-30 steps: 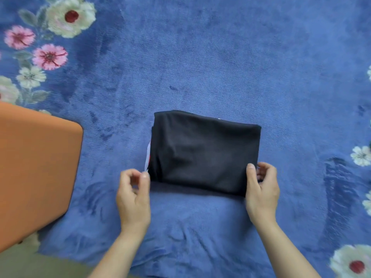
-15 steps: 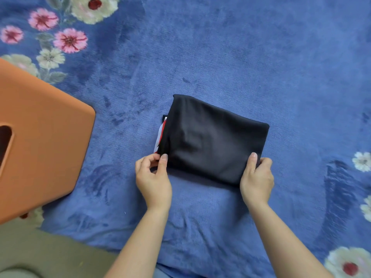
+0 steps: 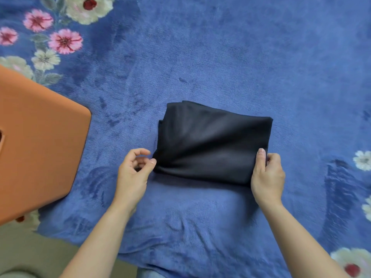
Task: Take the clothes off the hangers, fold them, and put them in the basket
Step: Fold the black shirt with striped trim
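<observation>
Left hand point(image 3: 133, 171) and right hand point(image 3: 268, 174) pinch the folded black garment's point(image 3: 212, 145) near corners, likely to lift it into the orange basket point(image 3: 40, 149).

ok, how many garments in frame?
1: a folded black garment on the blue blanket, near corners held by the left hand and right hand. Inside of the orange basket isn't visible; more may be hidden.

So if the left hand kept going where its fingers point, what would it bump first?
The folded black cloth: the left hand points up and right at its near-left corner and already seems to pinch it.
</observation>
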A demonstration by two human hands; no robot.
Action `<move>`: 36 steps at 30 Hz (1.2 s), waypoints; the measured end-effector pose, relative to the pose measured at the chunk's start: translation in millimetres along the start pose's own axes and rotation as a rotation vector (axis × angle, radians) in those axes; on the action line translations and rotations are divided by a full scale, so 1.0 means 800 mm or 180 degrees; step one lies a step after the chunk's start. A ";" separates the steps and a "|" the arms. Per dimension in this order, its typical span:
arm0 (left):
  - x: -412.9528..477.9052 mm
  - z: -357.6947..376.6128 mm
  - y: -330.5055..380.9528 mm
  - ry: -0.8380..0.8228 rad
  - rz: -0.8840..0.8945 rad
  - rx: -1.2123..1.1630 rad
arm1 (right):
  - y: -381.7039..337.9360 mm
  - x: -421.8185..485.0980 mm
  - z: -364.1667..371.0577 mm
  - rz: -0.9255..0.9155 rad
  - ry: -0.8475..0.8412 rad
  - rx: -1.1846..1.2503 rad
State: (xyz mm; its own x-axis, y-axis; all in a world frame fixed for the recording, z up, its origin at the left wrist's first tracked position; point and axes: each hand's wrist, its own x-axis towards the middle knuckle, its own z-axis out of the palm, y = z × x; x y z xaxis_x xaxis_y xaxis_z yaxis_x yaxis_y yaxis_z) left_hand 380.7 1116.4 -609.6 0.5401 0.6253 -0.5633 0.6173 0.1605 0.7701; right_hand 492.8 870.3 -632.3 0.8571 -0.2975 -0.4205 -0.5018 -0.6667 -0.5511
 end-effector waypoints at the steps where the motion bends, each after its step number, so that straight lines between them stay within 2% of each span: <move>1: -0.002 0.003 0.008 0.0246 0.0172 0.0152 | 0.001 -0.001 0.001 -0.0093 0.0103 0.0029; 3: -0.009 0.015 0.035 0.0835 0.1148 0.0834 | 0.000 -0.004 0.006 -0.0603 0.0494 -0.0143; 4: -0.013 0.026 0.047 0.0859 0.1821 0.1210 | -0.004 -0.007 0.009 -0.0918 0.0617 -0.0307; 6: -0.013 0.057 0.061 0.0265 0.2882 0.1833 | -0.019 -0.014 0.020 -0.1611 0.0552 -0.0599; 7: -0.005 0.074 0.063 -0.0083 0.3119 0.2167 | -0.025 -0.016 0.028 -0.1959 0.0413 -0.0823; 9: 0.024 0.099 0.055 -0.0515 0.3165 0.3043 | -0.028 -0.013 0.045 -0.2383 0.0053 -0.1378; 11: 0.063 0.110 0.042 -0.0612 0.2967 0.3787 | -0.022 0.001 0.054 -0.2446 -0.0224 -0.1866; 12: 0.080 0.110 0.038 -0.0558 0.2732 0.3885 | -0.018 0.008 0.056 -0.2425 -0.0283 -0.2032; 15: 0.107 0.106 0.040 -0.0368 0.1838 0.3327 | -0.003 0.023 0.049 -0.2289 -0.0195 -0.2146; 19: 0.089 0.097 0.038 0.0016 0.1541 0.2471 | 0.009 0.016 0.036 -0.1545 0.0043 -0.1281; 22: 0.069 0.085 0.037 0.0300 0.0744 0.1804 | 0.019 0.004 0.021 -0.0738 0.0237 -0.0351; 25: 0.054 0.070 0.036 0.0109 -0.0135 0.1439 | 0.020 -0.020 0.010 -0.0146 0.0225 -0.0034; 27: 0.049 0.061 0.043 -0.0177 -0.0647 0.0790 | 0.023 -0.020 0.002 0.0362 -0.0069 0.0294; 31: 0.016 0.032 0.062 -0.1057 -0.1601 -0.0684 | 0.010 -0.020 -0.039 0.1245 -0.1101 0.1881; 33: -0.018 0.011 0.073 -0.1242 -0.1763 -0.0935 | -0.010 -0.037 -0.072 0.1311 -0.1400 0.2172; 36: -0.067 -0.025 0.086 -0.1326 -0.1795 -0.1094 | -0.037 -0.066 -0.112 0.1154 -0.1754 0.2097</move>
State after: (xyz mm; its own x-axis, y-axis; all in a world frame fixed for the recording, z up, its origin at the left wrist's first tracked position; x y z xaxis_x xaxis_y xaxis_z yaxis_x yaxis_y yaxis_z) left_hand 382.8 1109.1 -520.7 0.4095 0.0515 -0.9109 0.6874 0.6391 0.3451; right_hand 472.8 844.6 -529.0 0.5435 0.0672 -0.8367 -0.8375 -0.0242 -0.5459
